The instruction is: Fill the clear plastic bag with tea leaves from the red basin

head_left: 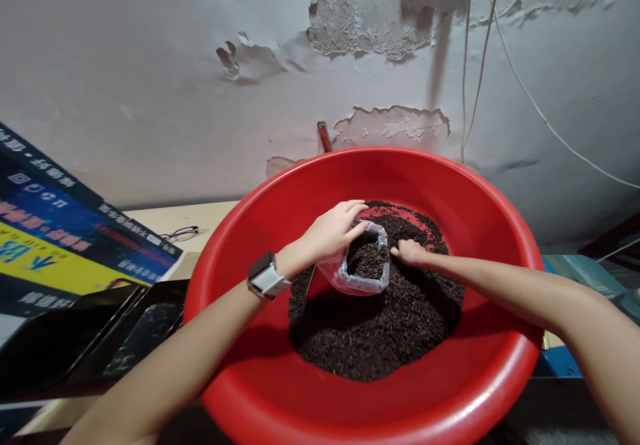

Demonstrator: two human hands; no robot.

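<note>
The red basin (440,185) takes up the near right part of the table (165,218), close to its front edge, and both hands are in it. A heap of dark loose leaves (380,338) lies across the basin's floor, thickest toward its near side. A small clear bag (357,278) stands upright in the middle of the basin, at the heap's far left edge, with its mouth open upward. The left hand (333,231), with a watch (265,276) at the wrist, comes over the bag's far rim. Its fingers are pressed together and curved down, with the thumb opposite, pinching the plastic to hold the mouth wide. The right hand (410,253) sits at the bag's right rim, low on the heap. Its fingers curl under and the tips are hidden, so I cannot tell whether they pinch the rim or close on a clutch of leaves. By my reckoning the filling is partway. Leaves show inside the bag, up to somewhere near the rolled rim, though its depth is hard to read from here, and by far the greater share of the leaves is in the basin. Nothing shows the bag closed or lifted out. On the table's left side lean printed cartons (60,231) with black trays (75,338) before them, and a pair of glasses (183,233) rests near the far edge, under the peeling wall (150,65).
</note>
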